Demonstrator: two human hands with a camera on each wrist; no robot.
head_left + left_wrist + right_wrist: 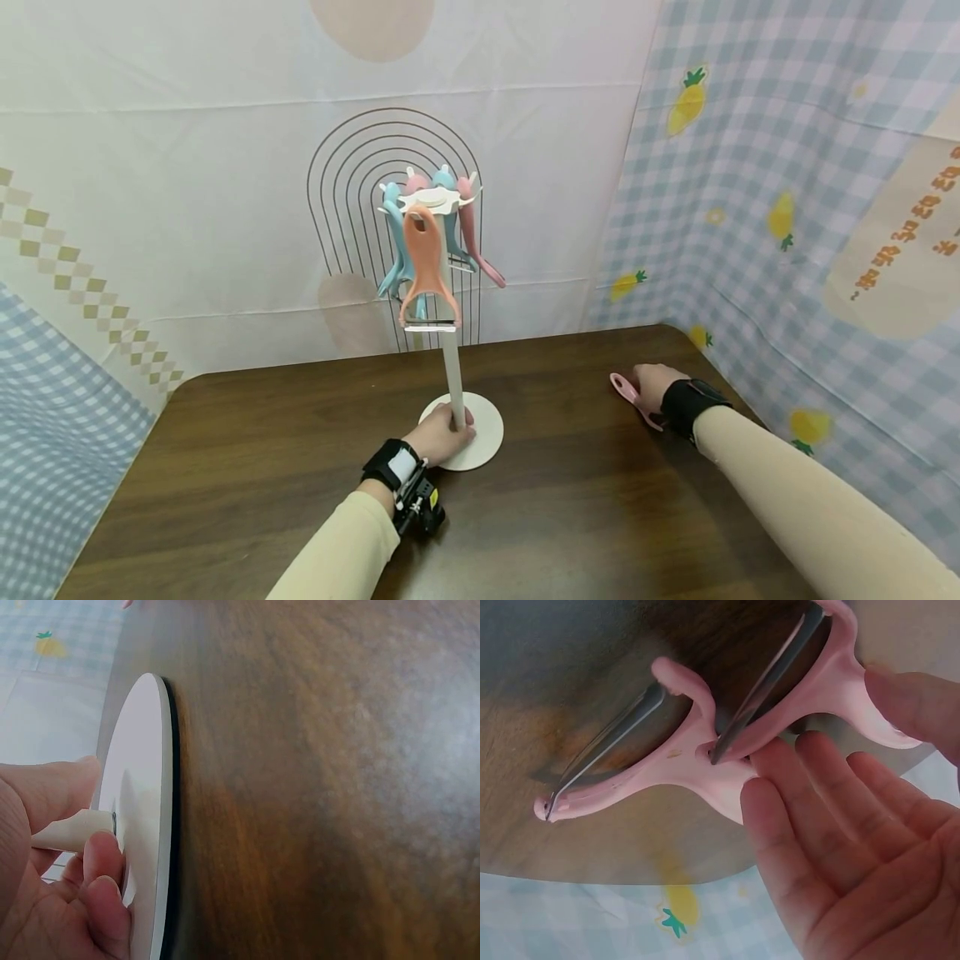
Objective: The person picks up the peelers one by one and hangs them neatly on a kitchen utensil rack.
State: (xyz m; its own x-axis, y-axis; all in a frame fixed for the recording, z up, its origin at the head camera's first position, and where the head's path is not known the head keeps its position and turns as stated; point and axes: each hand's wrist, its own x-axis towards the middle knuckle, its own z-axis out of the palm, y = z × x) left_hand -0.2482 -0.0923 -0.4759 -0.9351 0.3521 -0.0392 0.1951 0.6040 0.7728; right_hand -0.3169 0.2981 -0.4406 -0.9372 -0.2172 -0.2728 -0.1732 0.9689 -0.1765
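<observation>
My left hand (441, 435) grips the white pole (453, 367) of a stand low down, just above its round white base (487, 425). In the left wrist view, the thumb and fingers wrap the pole (75, 831) close to the base (142, 780). On the table at the right, my right hand (654, 385) is at two pink peelers. The right wrist view shows its thumb and fingers on either side of one pink peeler (840, 682). The other pink peeler (660, 757) lies beside it, its handle partly hidden behind the fingers. In the head view, a pink handle (626, 390) sticks out left of the hand.
Peelers hang from the hooks of the stand's top (431, 198): an orange peeler (426, 250) in front, a blue peeler (397, 242) at left, a pink peeler (468, 225) at right, others behind. Patterned cloth (555, 208) stands behind the brown table (300, 433).
</observation>
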